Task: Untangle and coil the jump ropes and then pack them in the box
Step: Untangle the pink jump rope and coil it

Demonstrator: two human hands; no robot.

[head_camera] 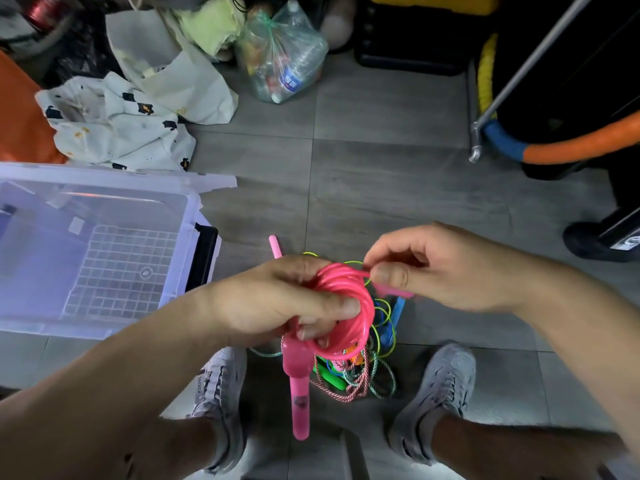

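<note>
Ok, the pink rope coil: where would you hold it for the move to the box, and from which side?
Probably across the bundled loops, coming from the left as the left hand does: its grip through the pink rope coil keeps the turns together. The handle hangs free below and would let the loops spill. The right hand pinches the loose end; the box sits left.

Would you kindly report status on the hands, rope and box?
Left hand grips pink rope coil; right hand pinches its free strand. Box open, no ropes visible inside. Other ropes tangled on floor.
</note>
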